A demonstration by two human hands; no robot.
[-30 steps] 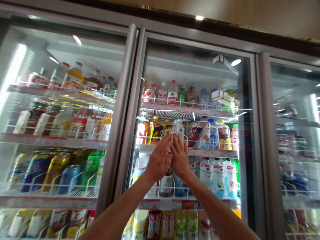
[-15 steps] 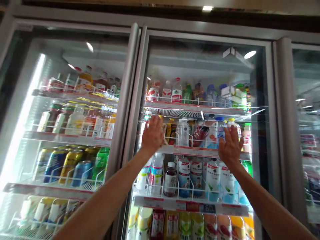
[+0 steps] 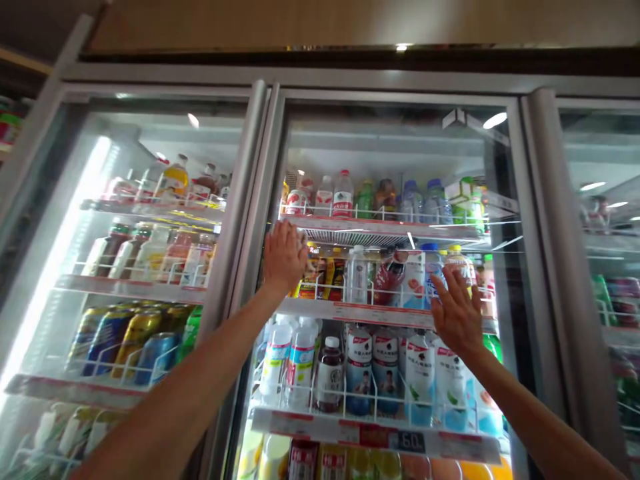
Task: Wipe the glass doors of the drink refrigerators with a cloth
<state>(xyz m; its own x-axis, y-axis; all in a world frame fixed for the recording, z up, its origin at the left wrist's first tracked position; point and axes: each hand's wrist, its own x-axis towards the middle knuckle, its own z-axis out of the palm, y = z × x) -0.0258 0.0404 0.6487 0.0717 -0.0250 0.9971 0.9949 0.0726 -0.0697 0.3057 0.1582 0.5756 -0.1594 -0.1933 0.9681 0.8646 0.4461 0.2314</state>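
Note:
My left hand [image 3: 286, 257] is raised at the left part of the middle glass door [image 3: 385, 120], close to the upright metal frame [image 3: 257, 193]. Its fingers point up and lie flat, nearly together. A small pale patch shows beside its fingers; I cannot tell whether it is a cloth or a reflection. At the right of the same door is my right hand [image 3: 456, 310], fingers spread, holding nothing. Whether either palm touches the glass cannot be made out. Behind the door, a clear bottle [image 3: 357, 275] and a dark-red bottle [image 3: 390, 277] stand between the hands.
Wire-fronted shelves [image 3: 375, 437] hold bottles behind the door. Left of it, another glass door covers bottles and several cans [image 3: 136, 337]. A thick metal post [image 3: 555, 233] separates the middle door from the right one. A wooden panel [image 3: 350, 23] runs above.
The view has tilted up, so the cooler sits lower in the picture. My left hand has moved left along the door, towards its frame. My right hand stays near the same bottles.

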